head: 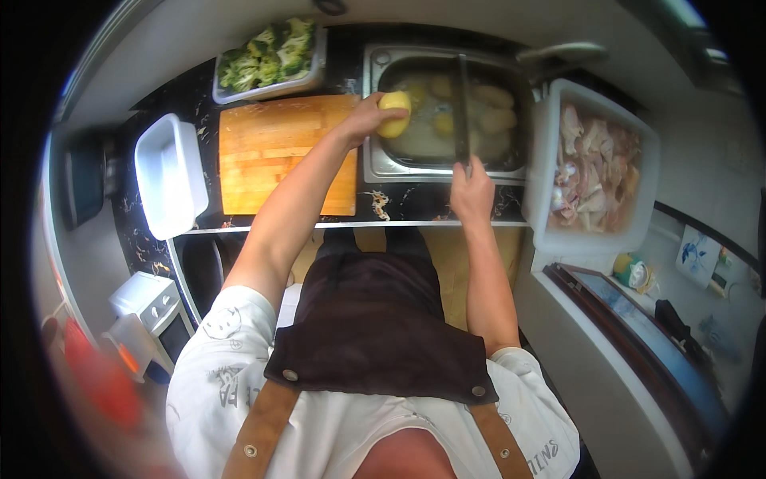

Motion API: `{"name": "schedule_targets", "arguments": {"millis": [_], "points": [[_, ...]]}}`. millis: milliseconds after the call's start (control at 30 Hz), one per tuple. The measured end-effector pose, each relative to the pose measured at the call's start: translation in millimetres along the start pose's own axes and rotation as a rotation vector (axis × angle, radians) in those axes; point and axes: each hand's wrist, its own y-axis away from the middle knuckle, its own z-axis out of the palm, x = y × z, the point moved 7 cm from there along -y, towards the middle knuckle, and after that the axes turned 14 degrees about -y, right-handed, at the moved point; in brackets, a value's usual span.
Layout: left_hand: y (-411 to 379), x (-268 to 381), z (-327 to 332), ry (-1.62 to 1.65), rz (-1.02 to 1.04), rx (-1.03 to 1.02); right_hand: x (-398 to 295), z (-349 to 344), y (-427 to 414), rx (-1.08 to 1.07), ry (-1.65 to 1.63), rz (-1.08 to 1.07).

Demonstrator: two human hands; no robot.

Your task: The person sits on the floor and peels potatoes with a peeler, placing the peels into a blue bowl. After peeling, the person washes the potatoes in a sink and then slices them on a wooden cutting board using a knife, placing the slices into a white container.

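Note:
A peeled yellow potato (394,114) is in my left hand (367,118), over the left rim of the steel sink (383,170). My right hand (473,190) grips a long dark blade (461,108), likely a knife, at the sink's front edge; the blade points away from me across the basin. Cloudy water fills the basin, with several potatoes (495,120) in it, some brownish and some yellow. Left of the sink lies a wooden cutting board (287,157) with nothing on it.
Broccoli florets (269,57) fill a plastic container (263,94) behind the board. A white plastic tub (170,176) stands at the left. Right of the sink, a large plastic bin (541,173) holds raw meat pieces (595,173). The counter's front edge (413,224) runs before my apron.

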Motion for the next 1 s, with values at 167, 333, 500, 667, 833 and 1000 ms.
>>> {"name": "schedule_targets", "arguments": {"millis": [167,333,500,667,833,1000], "points": [[71.9,-11.6,-88.0,-0.388,0.152,0.197,-16.5,28.7,29.6,-0.098,-0.538,0.147],[147.7,-82.5,-176.4,-0.699,-0.038,0.366,-40.2,80.7,69.4,-0.134,-0.230,-0.128],[169.4,-130.6,-199.7,-0.674,-0.077,0.421,-74.6,160.4,100.8,-0.392,-0.004,-0.163],[193.0,-120.3,-207.1,-0.765,0.037,0.494,-85.1,201.7,107.4,-0.474,0.172,-0.118],[241.2,-74.4,-182.2,-1.146,0.542,0.380,-92.5,216.5,101.4,-0.541,0.252,-0.159],[236.7,-80.0,-167.8,-1.270,0.592,0.368,-88.8,225.1,92.6,-0.551,0.168,-0.176]]}}
